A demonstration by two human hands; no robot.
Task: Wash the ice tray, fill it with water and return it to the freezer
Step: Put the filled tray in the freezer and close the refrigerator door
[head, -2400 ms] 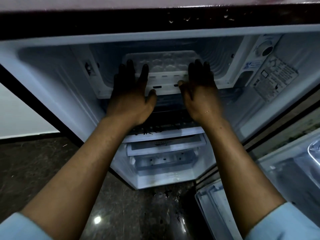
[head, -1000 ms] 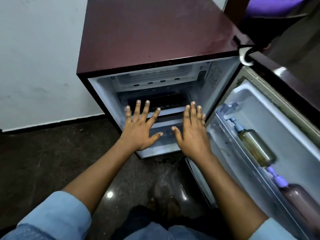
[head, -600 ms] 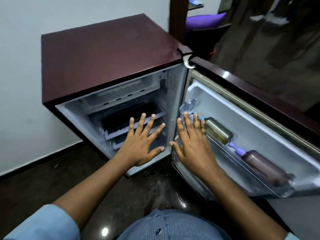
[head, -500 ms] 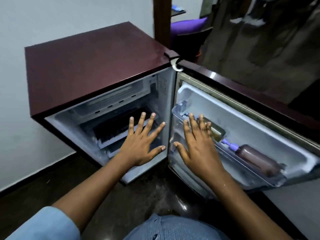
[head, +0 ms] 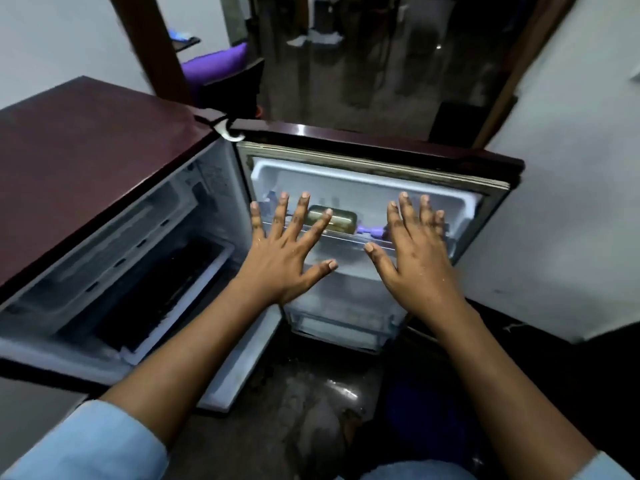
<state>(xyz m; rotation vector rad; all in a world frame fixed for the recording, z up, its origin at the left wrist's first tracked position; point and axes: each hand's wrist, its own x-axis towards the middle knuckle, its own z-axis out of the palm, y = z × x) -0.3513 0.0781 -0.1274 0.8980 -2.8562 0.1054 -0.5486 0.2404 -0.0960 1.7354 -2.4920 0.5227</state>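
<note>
A small maroon fridge [head: 86, 147] stands open at the left, its white freezer compartment [head: 114, 233] at the top of the cavity. The ice tray is hidden from this angle. The open fridge door [head: 374, 181] faces me at the centre. My left hand [head: 287, 251] and my right hand [head: 415, 258] hover in front of the door's inner shelf, palms down, fingers spread and straight, holding nothing. Both hands look wet.
The door shelf [head: 343, 237] holds a brownish bottle [head: 334, 218] with a purple cap [head: 370, 231] beside it. Dark glossy floor [head: 311, 410] lies below. A doorway [head: 363, 57] and a purple seat [head: 214, 65] are behind the fridge; a white wall [head: 568, 202] is at the right.
My hands left the ice tray in the freezer and drew back out. My view swung right, from the fridge cavity to the inside of the open door, with both hands staying spread.
</note>
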